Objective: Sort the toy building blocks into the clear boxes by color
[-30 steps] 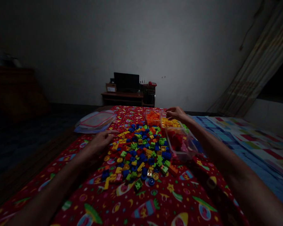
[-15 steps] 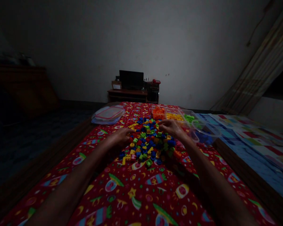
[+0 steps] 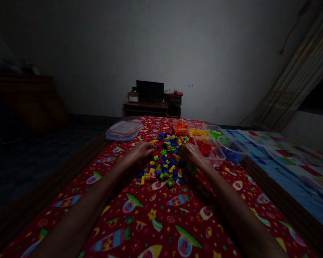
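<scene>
Loose coloured bricks (image 3: 166, 160) between and just beside left grip (image 3: 144, 151) and right grip (image 3: 191, 154), pinch or spread impossible to tell.

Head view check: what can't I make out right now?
Part of the brick pile: head view, hidden by the right hand.
Whether the left hand or right hand holds anything: head view, too small and dark.
Small things on the cabinet: head view, blurred and dark.
Rest of the curtain: head view, cut off by top and right edges.

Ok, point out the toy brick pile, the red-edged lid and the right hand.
Toy brick pile (image 3: 165, 164), head view, its middle.
Red-edged lid (image 3: 127, 127), head view, centre panel.
Right hand (image 3: 191, 153), head view, its back.
</scene>
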Motion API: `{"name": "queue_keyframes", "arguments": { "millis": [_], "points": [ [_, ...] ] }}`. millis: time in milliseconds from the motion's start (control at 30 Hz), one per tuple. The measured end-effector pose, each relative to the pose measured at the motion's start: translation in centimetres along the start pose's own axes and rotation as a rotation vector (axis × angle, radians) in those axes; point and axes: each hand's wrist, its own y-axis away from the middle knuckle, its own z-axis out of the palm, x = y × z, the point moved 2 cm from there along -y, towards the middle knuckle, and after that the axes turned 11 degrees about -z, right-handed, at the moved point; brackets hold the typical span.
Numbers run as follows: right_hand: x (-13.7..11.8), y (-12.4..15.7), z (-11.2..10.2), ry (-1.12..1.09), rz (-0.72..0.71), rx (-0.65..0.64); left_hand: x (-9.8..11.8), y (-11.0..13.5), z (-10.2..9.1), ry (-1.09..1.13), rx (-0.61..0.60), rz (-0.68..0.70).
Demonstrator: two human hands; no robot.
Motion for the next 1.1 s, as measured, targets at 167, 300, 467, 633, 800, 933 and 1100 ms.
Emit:
{"name": "queue_keyframes", "arguments": {
  "millis": [167, 300, 467, 633, 800, 933, 1100],
  "points": [
    [0.4, 0.2, -0.8, -0.062, 0.01, 0.085, 1.0, 0.6, -0.4, 0.02, 0.001, 0.006],
    [-0.4, 0.1, -0.9, -0.105, -0.069, 0.172, 1.8, 0.9, 0.8, 0.046, -0.07, 0.114],
    [-2.6, -0.7, 0.6, -0.073, -0.197, 0.01, 1.8, 0.3, 2.4, -0.017, -0.023, 0.188],
    [-3.4, -1.0, 1.6, -0.024, -0.272, -0.025, 2.1, 0.3, 1.5, 0.012, -0.012, 0.228],
    [-3.1, -0.8, 1.5, -0.002, -0.181, 0.009, 3.4, 0.8, 1.8, -0.004, 0.018, 0.274],
    [-2.8, -0.5, 0.7, -0.057, -0.129, 0.102, 4.4, 1.3, 3.1, -0.072, 0.003, 0.301],
    [-2.2, 0.0, -1.2, -0.187, -0.1, 0.194, 5.1, 1.7, 3.1, -0.137, -0.007, 0.211]
  ]
}}
